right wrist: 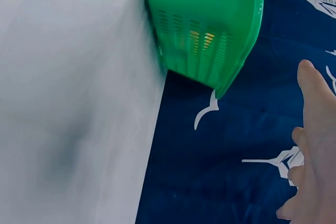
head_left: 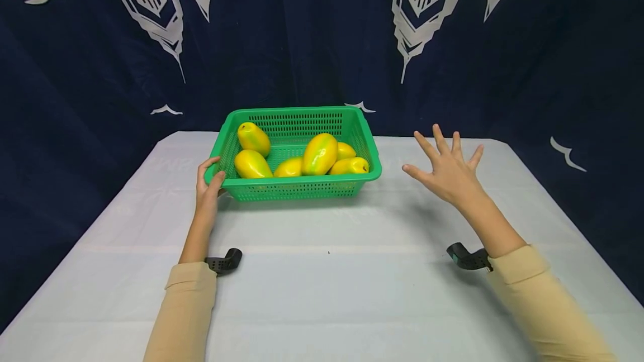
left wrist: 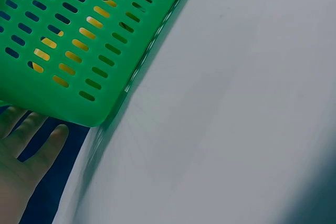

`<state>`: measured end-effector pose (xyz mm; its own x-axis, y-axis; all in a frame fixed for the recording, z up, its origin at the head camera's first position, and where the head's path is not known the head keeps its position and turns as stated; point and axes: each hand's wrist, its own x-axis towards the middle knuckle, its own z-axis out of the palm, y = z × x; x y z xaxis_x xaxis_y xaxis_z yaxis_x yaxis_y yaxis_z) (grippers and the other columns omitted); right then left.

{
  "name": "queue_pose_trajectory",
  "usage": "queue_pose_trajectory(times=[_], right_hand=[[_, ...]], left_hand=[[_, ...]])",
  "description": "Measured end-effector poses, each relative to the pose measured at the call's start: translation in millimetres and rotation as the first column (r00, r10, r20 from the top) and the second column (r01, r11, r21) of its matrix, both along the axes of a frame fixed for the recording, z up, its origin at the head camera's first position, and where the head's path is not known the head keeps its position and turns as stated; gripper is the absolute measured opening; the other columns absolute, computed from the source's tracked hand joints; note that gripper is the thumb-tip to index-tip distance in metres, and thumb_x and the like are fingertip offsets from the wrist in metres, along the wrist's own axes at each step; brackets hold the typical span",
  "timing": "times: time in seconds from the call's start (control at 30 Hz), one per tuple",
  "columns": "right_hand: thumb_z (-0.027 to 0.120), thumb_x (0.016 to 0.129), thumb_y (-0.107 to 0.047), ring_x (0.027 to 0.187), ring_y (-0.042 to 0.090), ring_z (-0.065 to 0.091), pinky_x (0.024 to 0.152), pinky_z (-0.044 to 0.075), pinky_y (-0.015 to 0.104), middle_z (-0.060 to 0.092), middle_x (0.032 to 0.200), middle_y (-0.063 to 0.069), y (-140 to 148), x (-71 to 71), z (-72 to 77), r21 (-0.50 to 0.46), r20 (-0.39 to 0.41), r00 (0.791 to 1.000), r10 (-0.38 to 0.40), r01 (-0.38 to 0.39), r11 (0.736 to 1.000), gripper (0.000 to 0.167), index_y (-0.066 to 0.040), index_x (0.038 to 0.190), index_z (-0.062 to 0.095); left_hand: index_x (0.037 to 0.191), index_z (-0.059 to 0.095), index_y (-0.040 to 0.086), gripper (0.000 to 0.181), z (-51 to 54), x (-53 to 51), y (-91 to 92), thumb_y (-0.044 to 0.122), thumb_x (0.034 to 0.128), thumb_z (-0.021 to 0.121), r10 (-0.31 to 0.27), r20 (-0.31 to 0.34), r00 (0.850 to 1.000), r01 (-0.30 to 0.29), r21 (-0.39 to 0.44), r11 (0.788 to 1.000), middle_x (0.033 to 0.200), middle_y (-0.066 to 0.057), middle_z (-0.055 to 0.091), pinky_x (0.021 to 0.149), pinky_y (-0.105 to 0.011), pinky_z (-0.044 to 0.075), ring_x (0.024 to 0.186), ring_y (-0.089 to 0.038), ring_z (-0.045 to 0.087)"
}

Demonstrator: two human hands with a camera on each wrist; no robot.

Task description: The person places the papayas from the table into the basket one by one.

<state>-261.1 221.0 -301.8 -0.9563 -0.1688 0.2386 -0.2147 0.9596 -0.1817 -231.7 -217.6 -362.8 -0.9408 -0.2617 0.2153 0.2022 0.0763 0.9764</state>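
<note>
A green plastic basket (head_left: 297,189) with slotted walls stands toward the far side of the table. Inside it lie several yellow mangoes (head_left: 320,154) with a greenish tinge, grouped at the left and the right. My left hand (head_left: 206,186) grips the basket's near left corner, its thumb and fingers at the rim; some fingertips are hidden. Off to the right of the basket, my right hand (head_left: 449,175) hovers above the table with fingers spread and nothing in it. The right wrist view shows that hand (right wrist: 317,150) apart from the basket (right wrist: 210,30).
A white cloth covers the table (head_left: 322,295). Behind it hangs a dark blue curtain (head_left: 302,32) with white building and bird prints. Each wrist carries a black camera mount, one on the left (head_left: 225,261) and one on the right (head_left: 468,257).
</note>
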Motion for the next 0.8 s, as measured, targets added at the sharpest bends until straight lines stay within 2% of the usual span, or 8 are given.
queue_pose_trajectory(times=[0.17, 0.33, 0.6, 0.8], right_hand=[[0.036, 0.081, -0.072, 0.132, 0.052, -0.010, 0.088, -0.017, 0.074, -0.008, 0.152, 0.014, 4, -0.1, -1.1, 0.047, 0.054, 0.999, 0.000, -0.002, 0.999, 0.084, -0.029, 0.147, 0.007], [0.038, 0.081, -0.071, 0.132, 0.052, -0.009, 0.088, -0.016, 0.075, -0.009, 0.152, 0.013, 7, -0.3, -0.7, 0.065, 0.063, 0.998, -0.009, 0.005, 0.998, 0.084, -0.030, 0.147, 0.006], [0.038, 0.082, -0.070, 0.133, 0.052, -0.007, 0.089, -0.016, 0.074, -0.008, 0.152, 0.013, 13, 2.7, -0.8, 0.043, 0.065, 0.998, -0.022, 0.019, 0.999, 0.083, -0.029, 0.147, 0.007], [0.036, 0.081, -0.072, 0.133, 0.050, -0.009, 0.090, -0.017, 0.073, -0.008, 0.152, 0.014, 14, 4.1, 0.1, 0.015, 0.072, 0.997, -0.019, 0.018, 1.000, 0.085, -0.029, 0.147, 0.005]], left_hand=[[0.136, 0.032, 0.018, 0.044, -9.6, -9.9, -5.7, 0.022, 0.0927, 0.042, 0.000, 0.005, 1.000, 0.000, 0.014, 1.000, 0.137, -0.004, 0.028, 0.087, -0.035, 0.036, 0.107, -0.022, 0.040], [0.135, 0.033, 0.022, 0.043, -16.4, -14.9, -9.8, 0.026, 0.0926, 0.043, 0.009, 0.007, 1.000, -0.009, 0.009, 1.000, 0.139, -0.002, 0.028, 0.086, -0.032, 0.036, 0.107, -0.020, 0.040], [0.133, 0.035, 0.023, 0.042, -16.5, -14.2, -9.1, 0.027, 0.0927, 0.043, 0.013, -0.004, 1.000, -0.013, 0.000, 1.000, 0.134, -0.003, 0.032, 0.084, -0.030, 0.037, 0.102, -0.017, 0.043], [0.135, 0.034, 0.022, 0.043, -16.4, -13.4, -10.6, 0.026, 0.0929, 0.043, 0.001, -0.002, 1.000, -0.001, 0.008, 1.000, 0.139, -0.002, 0.028, 0.087, -0.032, 0.036, 0.102, -0.015, 0.042]])
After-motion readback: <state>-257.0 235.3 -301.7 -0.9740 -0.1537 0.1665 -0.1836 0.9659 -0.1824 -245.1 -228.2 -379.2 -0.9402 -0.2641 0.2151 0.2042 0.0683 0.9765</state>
